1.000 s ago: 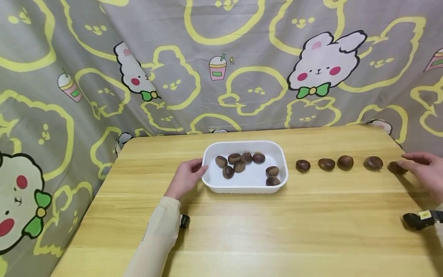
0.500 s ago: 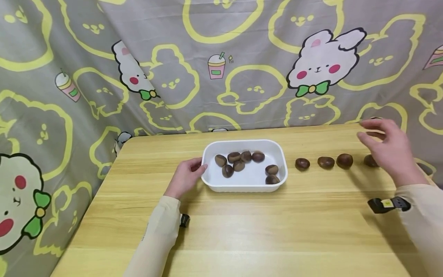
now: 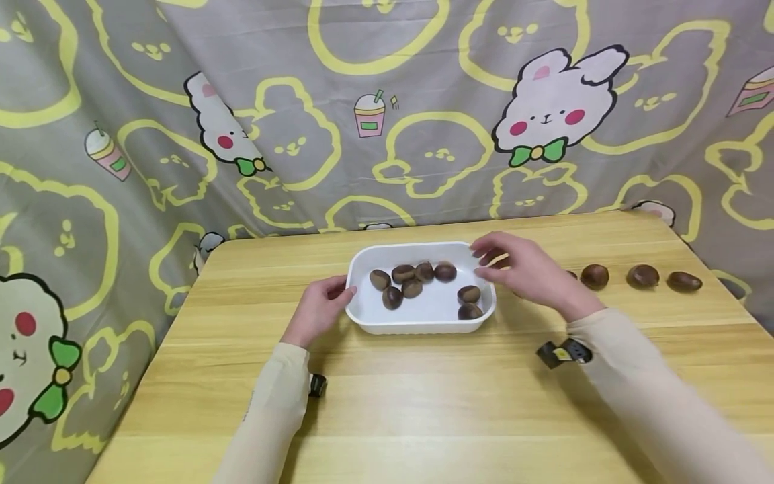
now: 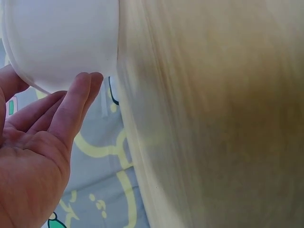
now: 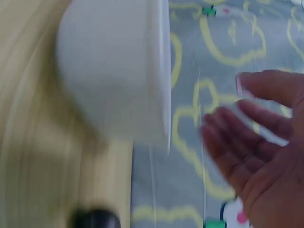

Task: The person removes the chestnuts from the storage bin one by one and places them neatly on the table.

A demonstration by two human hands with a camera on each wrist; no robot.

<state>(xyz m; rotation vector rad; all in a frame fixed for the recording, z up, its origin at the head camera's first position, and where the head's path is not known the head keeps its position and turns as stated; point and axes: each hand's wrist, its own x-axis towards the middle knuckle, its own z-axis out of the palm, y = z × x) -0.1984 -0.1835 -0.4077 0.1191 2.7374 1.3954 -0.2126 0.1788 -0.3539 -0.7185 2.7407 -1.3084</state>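
A white rectangular tray (image 3: pixel 417 327) holds several brown chestnuts (image 3: pixel 392 297), most grouped left of its middle and two at its right end. My left hand (image 3: pixel 314 310) pinches the tray's left rim; in the left wrist view the thumb lies over the rim and the fingers (image 4: pixel 71 107) press the outer wall. Above the tray's right rim hovers my right hand (image 3: pixel 526 272), fingers spread and slightly bent. The right wrist view shows nothing in its fingers (image 5: pixel 237 142), apart from the tray wall (image 5: pixel 114 71).
Right of the tray, a row of loose chestnuts (image 3: pixel 643 276) lies on the wooden table (image 3: pixel 387 417), partly hidden behind the right hand and wrist. A grey patterned curtain (image 3: pixel 435 87) hangs along the back and left side.
My right hand has left the chestnut at the row's far right end and swung left over the row to the tray. That chestnut stays on the table. The left hand keeps its place.
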